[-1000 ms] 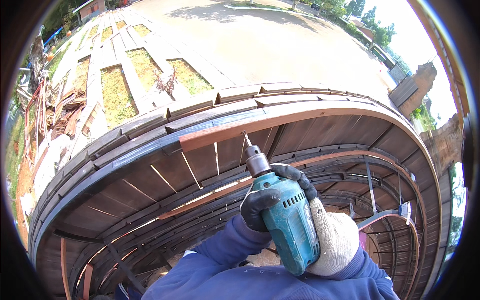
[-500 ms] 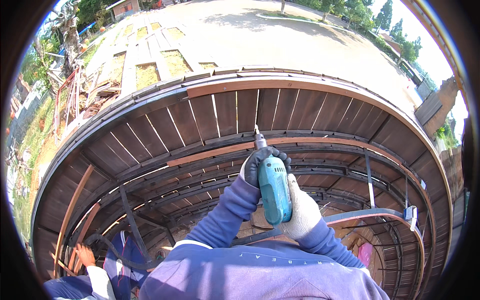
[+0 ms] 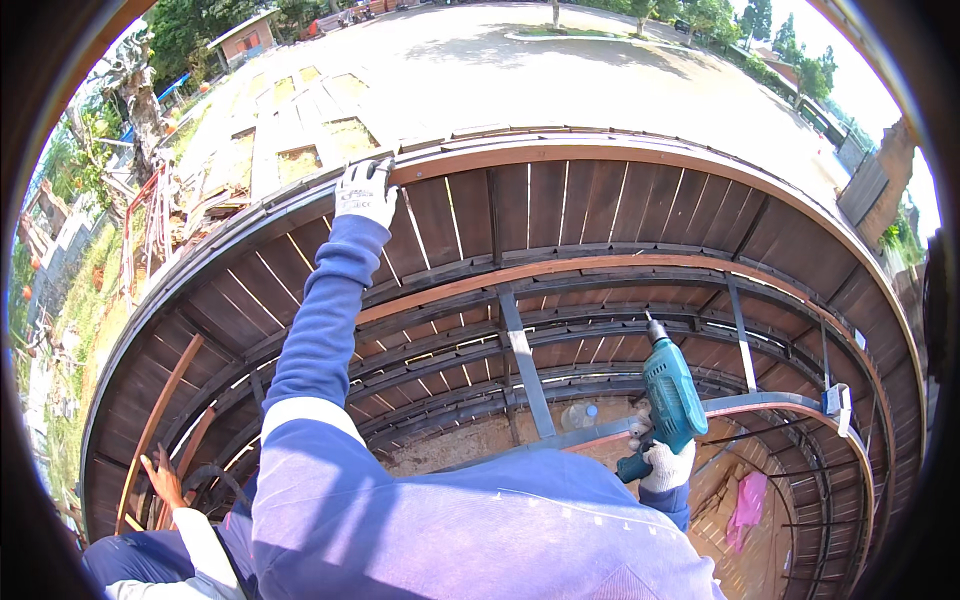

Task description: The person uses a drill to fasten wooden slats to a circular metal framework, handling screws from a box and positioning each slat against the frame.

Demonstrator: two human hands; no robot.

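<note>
In my gloved right hand I hold a teal power drill by its handle. The drill's bit points up and away, apart from the wood. My left arm is stretched forward, and my gloved left hand grips the top rail of the curved slatted wall, its fingers over the edge. Just right of that hand begins a reddish-brown wooden strip that runs along the upper rail. A second reddish strip follows the dark metal rail lower down.
A co-worker's hand touches loose wooden strips at the lower left. Dark curved rails and an upright metal bar stand before me. A clear bottle and a pink bag lie below.
My left hand has left the drill and reached forward and left to the top rail. My right hand has lowered the drill to the right, away from the slats.
</note>
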